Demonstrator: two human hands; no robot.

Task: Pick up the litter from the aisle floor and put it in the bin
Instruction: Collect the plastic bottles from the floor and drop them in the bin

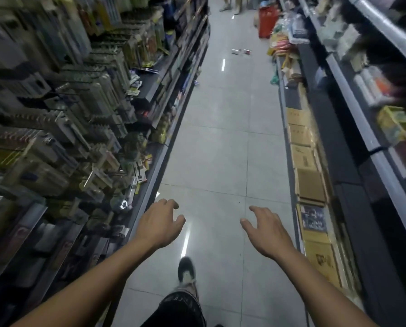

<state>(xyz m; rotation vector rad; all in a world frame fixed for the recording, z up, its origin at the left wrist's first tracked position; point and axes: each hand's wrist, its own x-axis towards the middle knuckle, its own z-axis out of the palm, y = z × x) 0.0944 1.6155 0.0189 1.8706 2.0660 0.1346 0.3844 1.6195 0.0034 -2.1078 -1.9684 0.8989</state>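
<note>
litter far down the aisle, both hands empty

litter [241,51], a small scatter of pale and red scraps, lies on the glossy grey tiled floor [221,149] far up the aisle, near its middle and a little toward the right-hand shelving. it is too small and blurred to tell what the pieces are. just beyond it, against the right side, stands a tall red container [267,21]; whether it is a bin cannot be told from this view.

left hand [160,224] and right hand [264,228] reach forward over the floor at the near end of the aisle, palms down, well apart from each other. the fingers of both are loosely curled and spread, and neither holds anything. bare forearms run back from them to the bottom corners of the view.

between the arms, a dark shoe with a pale top [186,270] is planted on the tiles, with a leg in dark shorts [180,310] below it.

dark metal shelves [150,86] on the left are packed with hanging carded goods, heavily blurred. the grey shelving on the right [353,128] has flat brown cardboard boxes [302,147] lined along its lowest level, and bright packets [281,43] spill near its far end. at the very top of the aisle the lower legs of other people [231,3] are visible. long white streaks of reflected light lie along the tiles.
</note>
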